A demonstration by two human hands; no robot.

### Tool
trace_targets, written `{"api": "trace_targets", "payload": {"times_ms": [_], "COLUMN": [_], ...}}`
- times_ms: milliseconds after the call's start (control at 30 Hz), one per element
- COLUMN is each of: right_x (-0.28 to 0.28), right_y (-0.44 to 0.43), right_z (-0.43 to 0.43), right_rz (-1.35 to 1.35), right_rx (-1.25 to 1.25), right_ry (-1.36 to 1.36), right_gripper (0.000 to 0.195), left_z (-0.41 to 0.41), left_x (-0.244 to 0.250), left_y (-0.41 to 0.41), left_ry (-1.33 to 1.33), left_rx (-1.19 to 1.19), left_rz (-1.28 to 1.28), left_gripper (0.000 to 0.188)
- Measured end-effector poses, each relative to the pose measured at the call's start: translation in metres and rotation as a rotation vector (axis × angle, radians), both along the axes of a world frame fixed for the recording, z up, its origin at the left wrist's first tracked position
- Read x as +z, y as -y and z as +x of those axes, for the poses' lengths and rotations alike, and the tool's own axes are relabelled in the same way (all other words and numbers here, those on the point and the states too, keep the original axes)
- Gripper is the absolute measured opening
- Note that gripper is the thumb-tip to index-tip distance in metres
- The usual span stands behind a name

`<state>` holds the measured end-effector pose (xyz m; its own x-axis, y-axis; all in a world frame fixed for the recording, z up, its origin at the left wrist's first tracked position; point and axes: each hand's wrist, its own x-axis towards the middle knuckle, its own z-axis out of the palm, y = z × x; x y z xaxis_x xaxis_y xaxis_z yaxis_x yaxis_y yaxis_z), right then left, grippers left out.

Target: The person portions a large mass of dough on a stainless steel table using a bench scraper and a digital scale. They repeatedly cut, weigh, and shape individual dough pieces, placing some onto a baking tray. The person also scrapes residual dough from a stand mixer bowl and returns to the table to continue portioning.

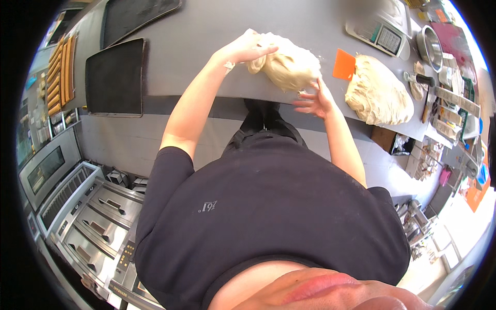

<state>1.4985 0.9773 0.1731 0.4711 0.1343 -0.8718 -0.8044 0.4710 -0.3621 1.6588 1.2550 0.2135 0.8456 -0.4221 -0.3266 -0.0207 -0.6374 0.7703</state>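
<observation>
A pale, soft mass of dough (pixel 292 64) lies on the grey worktop (pixel 186 66) near its front edge. My left hand (pixel 246 45) grips the dough's left end, with the thumb across the top and some fingers hidden by it. At the dough's near right side, my right hand (pixel 316 100) has its fingers spread, slightly blurred, over the table edge. One fingertip meets or nearly meets the dough. A second, larger dough mass (pixel 379 91) rests farther right. An orange dough scraper (pixel 344 65) sticks out from its left side.
Dark baking trays (pixel 114 77) (pixel 135 17) lie on the left. A digital scale (pixel 381 37), a steel bowl (pixel 429 48) and a black-handled scraper (pixel 422 79) are at the right. Behind me at left stands a deck oven (pixel 97 221). A rack of baked rolls (pixel 62 75) is far left.
</observation>
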Motion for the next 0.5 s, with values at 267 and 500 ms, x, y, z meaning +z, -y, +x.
{"api": "trace_targets", "payload": {"times_ms": [267,500], "right_x": [-0.07,-0.094], "right_y": [0.069,0.02], "right_z": [-0.005,0.066], "right_rz": [-0.688,-0.434], "right_rx": [0.068,-0.048], "right_ry": [0.28,0.303], "right_gripper": [0.051,0.054], "left_z": [0.005,-0.04], "left_x": [-0.032,-0.085], "left_y": [-0.049,-0.003], "left_ry": [0.446,-0.041], "left_rx": [0.448,0.438], "left_rz": [0.247,0.138], "left_gripper": [0.038,0.077]}}
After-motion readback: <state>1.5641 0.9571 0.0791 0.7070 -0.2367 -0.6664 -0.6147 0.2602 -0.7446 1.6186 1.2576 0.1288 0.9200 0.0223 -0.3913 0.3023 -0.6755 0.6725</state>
